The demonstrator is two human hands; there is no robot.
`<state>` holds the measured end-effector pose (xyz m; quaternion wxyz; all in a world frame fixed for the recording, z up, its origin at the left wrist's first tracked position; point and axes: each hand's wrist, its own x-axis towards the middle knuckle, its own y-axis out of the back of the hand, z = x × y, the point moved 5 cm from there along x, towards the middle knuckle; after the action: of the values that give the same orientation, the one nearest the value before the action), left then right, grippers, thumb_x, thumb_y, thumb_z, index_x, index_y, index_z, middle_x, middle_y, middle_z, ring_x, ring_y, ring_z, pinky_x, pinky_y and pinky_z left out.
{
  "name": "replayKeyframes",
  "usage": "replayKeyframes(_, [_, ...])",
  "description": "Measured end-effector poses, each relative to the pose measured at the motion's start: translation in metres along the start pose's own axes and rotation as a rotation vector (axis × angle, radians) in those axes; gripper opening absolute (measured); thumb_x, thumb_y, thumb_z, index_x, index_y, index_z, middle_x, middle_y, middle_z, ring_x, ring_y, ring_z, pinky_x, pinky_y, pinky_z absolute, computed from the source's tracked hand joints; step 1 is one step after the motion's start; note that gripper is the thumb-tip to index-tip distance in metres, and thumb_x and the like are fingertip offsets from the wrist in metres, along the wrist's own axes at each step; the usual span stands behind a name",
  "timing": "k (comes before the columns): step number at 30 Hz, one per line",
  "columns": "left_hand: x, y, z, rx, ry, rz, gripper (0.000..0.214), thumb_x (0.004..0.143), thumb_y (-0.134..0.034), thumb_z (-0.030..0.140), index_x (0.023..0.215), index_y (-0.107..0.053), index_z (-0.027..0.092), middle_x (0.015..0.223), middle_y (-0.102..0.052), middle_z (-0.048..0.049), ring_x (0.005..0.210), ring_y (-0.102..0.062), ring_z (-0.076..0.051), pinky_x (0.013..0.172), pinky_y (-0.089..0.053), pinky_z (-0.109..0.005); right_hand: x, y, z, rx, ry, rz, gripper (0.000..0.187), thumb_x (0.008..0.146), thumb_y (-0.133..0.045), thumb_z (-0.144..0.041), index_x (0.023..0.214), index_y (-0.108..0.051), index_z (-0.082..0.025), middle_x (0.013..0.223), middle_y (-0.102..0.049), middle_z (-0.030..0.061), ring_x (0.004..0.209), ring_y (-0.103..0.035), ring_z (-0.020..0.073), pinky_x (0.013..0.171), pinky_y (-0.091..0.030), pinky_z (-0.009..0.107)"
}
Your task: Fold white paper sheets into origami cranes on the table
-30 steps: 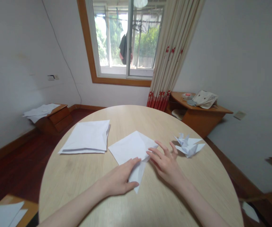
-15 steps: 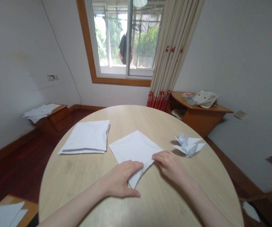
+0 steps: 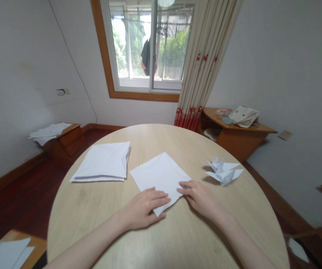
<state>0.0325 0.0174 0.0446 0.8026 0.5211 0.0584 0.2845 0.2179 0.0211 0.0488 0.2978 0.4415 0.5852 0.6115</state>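
A white square sheet of paper (image 3: pixel 158 172) lies turned cornerwise on the round wooden table (image 3: pixel 161 246). My left hand (image 3: pixel 141 209) rests flat over its lower left part, fingers spread; the thumb lies beside the near corner, which pokes out between thumb and fingers. At the right edge, near the corner, my right hand (image 3: pixel 198 196) has its bent fingers on the paper; its thumb is hidden. Just past the right hand stand folded paper cranes (image 3: pixel 224 175), close together. A stack of white folded paper squares (image 3: pixel 102 160) is on the left of the table.
Left of the table, a low cabinet (image 3: pixel 68 140) carries loose papers, and more sheets (image 3: pixel 6 254) lie at the bottom left. A corner shelf (image 3: pixel 242 133) with a cloth bag (image 3: pixel 243 116) stands at the back right, beside the curtain (image 3: pixel 203 63).
The sheet's near corner has shifted slightly away from me, and its right corner a little left. My left thumb has moved up closer to the paper; the right hand's fingers have parted slightly.
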Motion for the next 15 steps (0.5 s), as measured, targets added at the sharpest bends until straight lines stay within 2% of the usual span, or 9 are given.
replayKeyframes(5, [0.000,0.001,-0.004,-0.033,-0.003,0.038,0.035,0.095,-0.048,0.038,0.126,-0.057,0.026,0.132,-0.058,-0.0051,0.123,-0.052,-0.018,0.110,-0.033,-0.041,0.000,0.002,-0.003,0.008,0.007,-0.016,0.039,0.080,-0.051,-0.003,0.101,-0.073,-0.027,0.114,-0.069,0.0057,0.101,-0.064,0.0233,0.081,-0.048,0.034])
replayKeyframes(9, [0.001,-0.001,-0.008,-0.058,-0.004,0.069,0.033,0.098,-0.042,0.037,0.123,-0.060,0.024,0.127,-0.062,-0.0037,0.118,-0.056,-0.017,0.107,-0.037,-0.038,-0.001,0.002,-0.004,0.006,-0.022,-0.030,0.040,0.078,-0.050,-0.002,0.099,-0.074,-0.026,0.112,-0.070,0.0057,0.099,-0.066,0.0223,0.083,-0.047,0.033])
replayKeyframes(15, [0.000,0.000,-0.016,-0.102,0.057,0.198,0.036,0.099,-0.037,0.039,0.112,-0.067,0.022,0.107,-0.072,-0.0030,0.102,-0.065,-0.018,0.091,-0.049,-0.032,-0.003,0.001,-0.002,0.049,-0.068,-0.034,0.032,0.081,-0.050,-0.005,0.091,-0.074,-0.023,0.104,-0.072,0.0056,0.091,-0.067,0.0205,0.076,-0.046,0.028])
